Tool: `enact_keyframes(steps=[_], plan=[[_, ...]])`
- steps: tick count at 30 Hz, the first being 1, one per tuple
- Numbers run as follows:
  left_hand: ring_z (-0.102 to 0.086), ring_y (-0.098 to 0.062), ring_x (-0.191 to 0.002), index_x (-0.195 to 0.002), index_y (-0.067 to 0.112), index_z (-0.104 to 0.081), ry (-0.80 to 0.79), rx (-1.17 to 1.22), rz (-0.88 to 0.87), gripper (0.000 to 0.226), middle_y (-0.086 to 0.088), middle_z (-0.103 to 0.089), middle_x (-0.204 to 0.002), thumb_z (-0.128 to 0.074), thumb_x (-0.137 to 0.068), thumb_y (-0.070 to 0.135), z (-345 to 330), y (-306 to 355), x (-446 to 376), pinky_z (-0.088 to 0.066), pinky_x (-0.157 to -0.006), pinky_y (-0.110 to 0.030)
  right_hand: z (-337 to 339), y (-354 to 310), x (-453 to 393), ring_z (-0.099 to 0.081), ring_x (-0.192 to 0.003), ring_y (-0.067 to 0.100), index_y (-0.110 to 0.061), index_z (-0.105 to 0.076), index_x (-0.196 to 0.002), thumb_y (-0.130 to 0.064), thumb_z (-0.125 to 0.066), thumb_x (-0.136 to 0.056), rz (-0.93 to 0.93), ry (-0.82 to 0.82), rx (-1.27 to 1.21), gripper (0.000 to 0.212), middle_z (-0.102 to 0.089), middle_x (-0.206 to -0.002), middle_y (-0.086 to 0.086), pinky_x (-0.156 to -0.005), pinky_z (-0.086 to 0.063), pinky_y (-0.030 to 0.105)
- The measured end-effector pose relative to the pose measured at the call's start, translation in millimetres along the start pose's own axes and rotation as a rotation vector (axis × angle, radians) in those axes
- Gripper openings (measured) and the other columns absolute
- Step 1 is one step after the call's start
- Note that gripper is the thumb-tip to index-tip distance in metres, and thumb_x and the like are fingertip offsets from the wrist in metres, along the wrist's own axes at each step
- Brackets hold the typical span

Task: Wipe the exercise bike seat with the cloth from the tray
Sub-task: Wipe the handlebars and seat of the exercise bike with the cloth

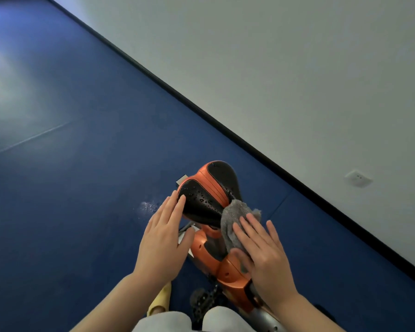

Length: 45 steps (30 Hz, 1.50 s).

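The exercise bike seat is black with orange trim and stands in the lower middle of the head view. A grey fluffy cloth lies against the seat's narrow near end. My right hand presses flat on the cloth, thumb tucked under it, and holds it against the seat. My left hand is flat with fingers apart, its fingertips touching the seat's left edge. The tray is out of view.
The orange bike frame and a black pedal sit below the seat. Blue floor mats spread to the left. A white wall with a black skirting runs along the right, with a socket. My knees and a yellow shoe are at the bottom.
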<state>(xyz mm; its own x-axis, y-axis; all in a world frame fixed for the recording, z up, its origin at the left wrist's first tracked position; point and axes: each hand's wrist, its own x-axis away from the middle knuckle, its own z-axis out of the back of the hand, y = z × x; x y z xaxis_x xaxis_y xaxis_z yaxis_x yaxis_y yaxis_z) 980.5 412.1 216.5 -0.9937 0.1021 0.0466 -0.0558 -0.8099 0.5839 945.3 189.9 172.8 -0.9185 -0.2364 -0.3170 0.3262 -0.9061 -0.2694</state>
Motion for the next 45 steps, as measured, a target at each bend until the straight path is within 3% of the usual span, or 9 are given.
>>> enact_keyframes(steps=[6, 11, 16, 22, 26, 28, 35, 41, 45], plan=[[-0.003, -0.010, -0.144, -0.148, 0.035, -0.006, -0.024, 0.040, 0.010, 0.066, 0.019, 0.002, -0.154, -0.043, -0.093, 0.041, 0.7, -4.0, -6.9, -0.010, -0.118, -0.033, -5.9, -9.1, -28.1, -0.050, -0.128, 0.013, -0.013, -0.057, -0.131, -0.031, -0.048, -0.094, 0.040, -0.034, -0.037, 0.042, -0.059, -0.133, 0.003, -0.113, -0.030, 0.035], [-0.011, -0.012, -0.144, -0.146, 0.039, -0.009, -0.042, 0.051, 0.013, 0.065, 0.017, -0.010, -0.156, -0.045, -0.092, 0.041, 6.4, -12.2, -13.0, -0.015, -0.118, -0.035, -3.6, -8.9, -25.9, -0.047, -0.128, 0.016, -0.012, -0.059, -0.129, -0.025, -0.048, -0.092, 0.077, -0.030, 0.000, 0.040, -0.059, -0.132, 0.007, -0.112, -0.033, 0.036], [-0.016, -0.011, -0.143, -0.146, 0.038, -0.015, -0.033, 0.067, 0.000, 0.062, 0.017, -0.015, -0.155, -0.045, -0.092, 0.043, 6.9, -12.3, -20.3, -0.018, -0.117, -0.035, -13.3, -35.0, -61.1, -0.037, -0.138, 0.019, -0.009, -0.045, -0.140, -0.027, -0.040, -0.096, 0.061, -0.056, -0.070, 0.048, -0.042, -0.148, 0.008, -0.110, -0.036, 0.032], [-0.017, -0.010, -0.142, -0.145, 0.039, -0.014, -0.058, 0.067, 0.000, 0.060, 0.019, -0.015, -0.154, -0.043, -0.092, 0.045, 8.5, -15.6, -24.5, -0.020, -0.117, -0.036, -10.8, -13.9, -43.0, -0.050, -0.128, 0.020, -0.012, -0.051, -0.136, -0.012, -0.077, -0.077, 0.068, -0.116, -0.035, 0.065, -0.053, -0.139, 0.005, -0.103, -0.041, 0.031], [-0.019, -0.007, -0.141, -0.145, 0.041, -0.012, -0.056, 0.170, 0.009, 0.060, 0.021, -0.012, -0.154, -0.041, -0.093, 0.046, 1.9, -14.6, -26.3, -0.023, -0.115, -0.034, -21.9, -31.6, -71.9, -0.042, -0.135, 0.016, -0.012, -0.052, -0.136, -0.024, -0.054, -0.095, 0.058, -0.038, -0.076, 0.042, -0.052, -0.141, 0.005, -0.109, -0.036, 0.029], [-0.019, -0.005, -0.141, -0.145, 0.042, -0.011, -0.056, 0.190, 0.003, 0.059, 0.022, -0.012, -0.154, -0.040, -0.094, 0.046, 1.3, -15.1, -27.1, -0.024, -0.115, -0.033, -21.3, -34.1, -80.1, -0.040, -0.135, 0.012, -0.014, -0.053, -0.135, -0.032, -0.047, -0.096, 0.036, -0.036, -0.100, 0.043, -0.053, -0.140, 0.003, -0.111, -0.031, 0.025], [-0.018, 0.003, -0.137, -0.145, 0.045, -0.010, -0.084, 0.228, -0.018, 0.061, 0.029, -0.010, -0.151, -0.042, -0.093, 0.045, 6.4, -20.6, -26.7, -0.025, -0.113, -0.027, -10.6, -23.5, -63.3, -0.050, -0.127, 0.012, -0.014, -0.060, -0.128, -0.026, -0.048, -0.093, 0.039, -0.034, -0.101, 0.039, -0.057, -0.134, 0.000, -0.111, -0.027, 0.017], [-0.011, 0.014, -0.128, -0.143, 0.047, -0.010, -0.104, 0.324, 0.010, 0.060, 0.036, -0.008, -0.143, -0.045, -0.095, 0.036, 6.2, -17.3, -25.4, -0.019, -0.105, -0.016, -17.0, -31.8, -103.3, -0.035, -0.136, 0.005, -0.019, -0.052, -0.137, -0.018, -0.050, -0.094, 0.013, -0.115, -0.195, 0.043, -0.048, -0.143, -0.004, -0.114, -0.020, 0.015], [-0.014, 0.015, -0.128, -0.138, 0.055, -0.011, -0.127, 0.382, 0.030, 0.057, 0.037, -0.011, -0.143, -0.044, -0.095, 0.037, 10.1, -19.6, -23.2, -0.021, -0.106, -0.018, -5.7, -20.7, -80.0, -0.037, -0.136, 0.006, -0.021, -0.053, -0.135, -0.016, -0.049, -0.093, 0.061, -0.142, -0.189, 0.043, -0.047, -0.143, -0.006, -0.111, -0.032, 0.023]])
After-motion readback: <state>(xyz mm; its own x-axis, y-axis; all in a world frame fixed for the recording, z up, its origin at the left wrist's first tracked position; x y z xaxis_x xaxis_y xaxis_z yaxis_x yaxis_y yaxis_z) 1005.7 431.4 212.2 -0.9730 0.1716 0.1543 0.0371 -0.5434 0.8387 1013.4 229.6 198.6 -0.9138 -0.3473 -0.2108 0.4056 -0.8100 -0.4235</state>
